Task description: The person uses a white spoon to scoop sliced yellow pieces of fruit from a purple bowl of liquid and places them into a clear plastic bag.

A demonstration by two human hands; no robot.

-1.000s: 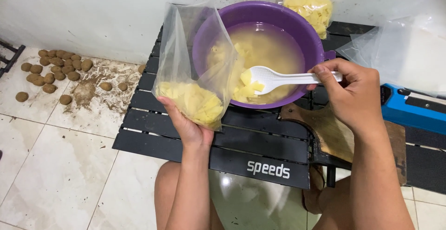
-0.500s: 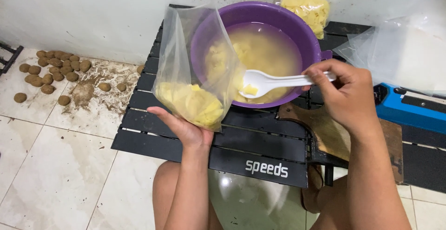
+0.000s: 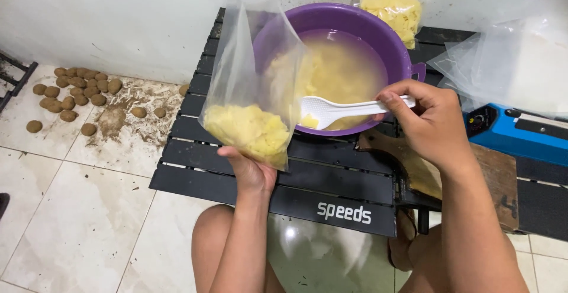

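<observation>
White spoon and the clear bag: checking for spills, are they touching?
Cannot tell. In the head view the white spoon has its bowl right at the clear bag edge over the purple basin; no plain gap or contact shows.

The clear plastic bag (image 3: 251,86) stands in front of the purple basin (image 3: 355,27), veiling its rim and wall from about seven to ten o'clock; through the film the contents there blur into pale shapes. The left hand (image 3: 251,172) cups the bag from below, so its fingertips are hidden behind the yellow pieces. The white slotted spoon (image 3: 331,111) loses its handle end inside the right hand (image 3: 429,121). Cloudy liquid hides the basin's bottom. At three o'clock the blue device (image 3: 520,136) runs off the frame's edge, partly covered by loose clear bags (image 3: 509,62). The wooden board (image 3: 491,180) lies partly under the right forearm.
</observation>
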